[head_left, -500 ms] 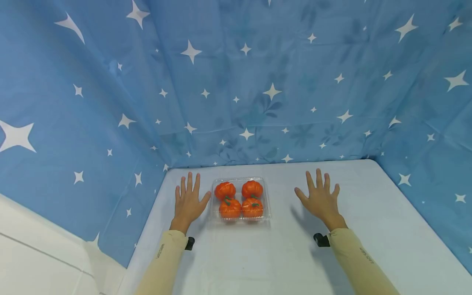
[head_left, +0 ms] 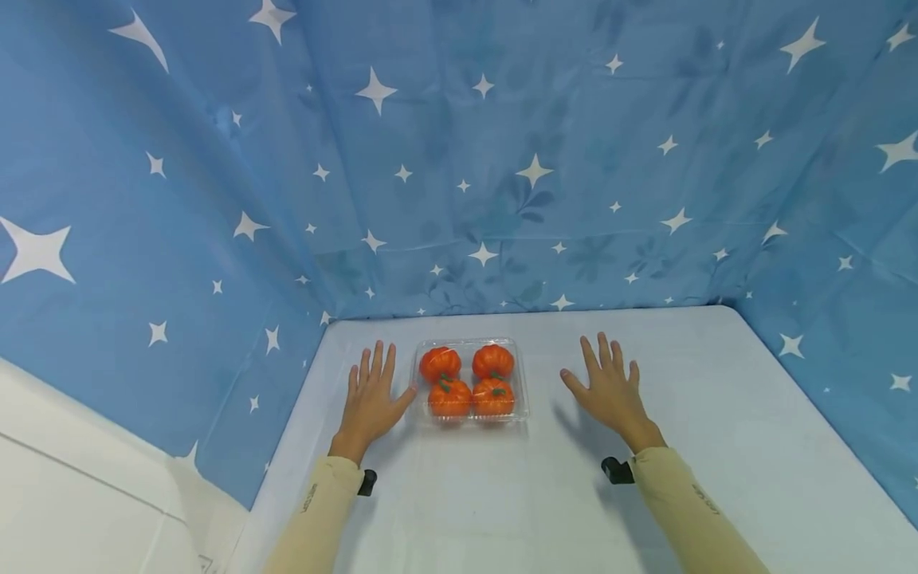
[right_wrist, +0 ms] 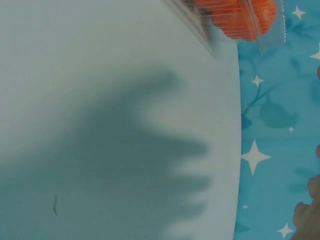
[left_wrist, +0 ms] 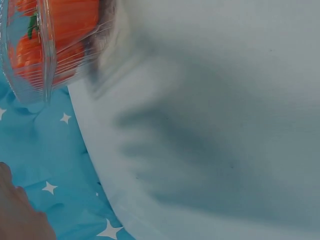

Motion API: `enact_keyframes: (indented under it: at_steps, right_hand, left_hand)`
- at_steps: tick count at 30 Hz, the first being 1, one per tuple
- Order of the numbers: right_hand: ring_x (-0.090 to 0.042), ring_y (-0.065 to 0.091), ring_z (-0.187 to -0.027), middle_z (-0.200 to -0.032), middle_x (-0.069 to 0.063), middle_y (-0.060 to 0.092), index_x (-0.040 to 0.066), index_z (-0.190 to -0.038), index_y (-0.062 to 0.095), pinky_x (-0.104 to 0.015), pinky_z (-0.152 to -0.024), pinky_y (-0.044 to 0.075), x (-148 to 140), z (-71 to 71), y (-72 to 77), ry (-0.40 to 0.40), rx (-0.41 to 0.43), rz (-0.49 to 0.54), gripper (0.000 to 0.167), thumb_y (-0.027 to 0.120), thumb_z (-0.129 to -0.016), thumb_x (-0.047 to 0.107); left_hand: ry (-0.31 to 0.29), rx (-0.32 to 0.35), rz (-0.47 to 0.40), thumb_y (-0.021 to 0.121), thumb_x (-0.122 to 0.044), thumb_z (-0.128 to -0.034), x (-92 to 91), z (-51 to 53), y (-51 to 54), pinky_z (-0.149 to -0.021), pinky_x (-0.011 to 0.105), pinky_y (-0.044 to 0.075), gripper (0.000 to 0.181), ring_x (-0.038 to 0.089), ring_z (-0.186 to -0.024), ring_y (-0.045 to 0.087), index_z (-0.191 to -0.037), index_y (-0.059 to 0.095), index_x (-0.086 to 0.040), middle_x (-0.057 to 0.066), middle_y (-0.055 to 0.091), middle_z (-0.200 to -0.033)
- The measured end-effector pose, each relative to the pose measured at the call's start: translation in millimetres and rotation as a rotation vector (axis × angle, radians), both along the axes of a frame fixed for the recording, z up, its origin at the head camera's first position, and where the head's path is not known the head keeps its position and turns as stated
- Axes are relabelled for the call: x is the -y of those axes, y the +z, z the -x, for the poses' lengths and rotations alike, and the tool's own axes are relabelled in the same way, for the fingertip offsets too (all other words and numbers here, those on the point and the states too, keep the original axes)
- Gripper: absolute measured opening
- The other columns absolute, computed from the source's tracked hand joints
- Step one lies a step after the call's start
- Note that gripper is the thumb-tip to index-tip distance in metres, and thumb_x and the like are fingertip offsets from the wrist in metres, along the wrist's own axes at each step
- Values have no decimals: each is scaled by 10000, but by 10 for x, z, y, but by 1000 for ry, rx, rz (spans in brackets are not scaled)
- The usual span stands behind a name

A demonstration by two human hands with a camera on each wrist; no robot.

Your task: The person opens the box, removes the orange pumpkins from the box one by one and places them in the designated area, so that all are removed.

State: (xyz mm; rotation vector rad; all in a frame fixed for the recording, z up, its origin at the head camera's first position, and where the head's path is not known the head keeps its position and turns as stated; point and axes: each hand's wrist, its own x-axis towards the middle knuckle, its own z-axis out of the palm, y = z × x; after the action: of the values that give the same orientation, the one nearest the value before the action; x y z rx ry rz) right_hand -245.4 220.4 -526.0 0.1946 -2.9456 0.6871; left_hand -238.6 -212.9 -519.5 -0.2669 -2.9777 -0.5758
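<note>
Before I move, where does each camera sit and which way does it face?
Head-worn: faces forward and down over white table to starry blue cloth; left hand, right hand, sleeves show.
On left wrist: faces the table; left hand partly shows, lower left.
On right wrist: faces the table; right hand partly shows, lower right.
Both wrist views share the clear plastic box of orange pumpkins.

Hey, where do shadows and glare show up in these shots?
Head view: soft shadows near the left hand and right hand, glints on the clear box; left wrist: blurry hand shadow on the table; right wrist: similarly blurry shadow.
</note>
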Motion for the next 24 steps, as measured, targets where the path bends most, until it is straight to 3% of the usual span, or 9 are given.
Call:
enact_keyframes:
  at_steps: [11, 20, 24]
  right_hand:
    - [-515, 26, -1600, -1754, -281, 74, -11, -1693, 215, -785, -1200, 0, 157, -69, -47, 70, 13, 85, 897, 586, -1065, 512]
    - [-510, 82, -1598, -1754, -265, 120, -26, -1682, 244, -756, -1223, 78, 380, -149, -147, 190, 55, 165, 882, 646, -1043, 431]
    - [-501, 76, -1602, -1757, -255, 121, -33, -1681, 237, -753, -1225, 82, 475, -176, -174, 238, 72, 226, 878, 663, -1039, 387]
  left_hand:
    - [-47, 54, -78, 660, -572, -996, -66, -151, -72, -1290, 611, 22, 1082, 384, -1638, -10, -1715, 71, -19, 168, 35, -1787]
    - [-51, 103, -223, 713, -570, -959, -162, -271, -340, -1290, 613, 83, 1114, 413, -1630, 63, -1706, 123, 10, 189, 82, -1780]
    - [-60, 100, -265, 732, -549, -951, -209, -297, -399, -1283, 630, 105, 1088, 440, -1620, 99, -1705, 170, -1, 195, 118, -1775]
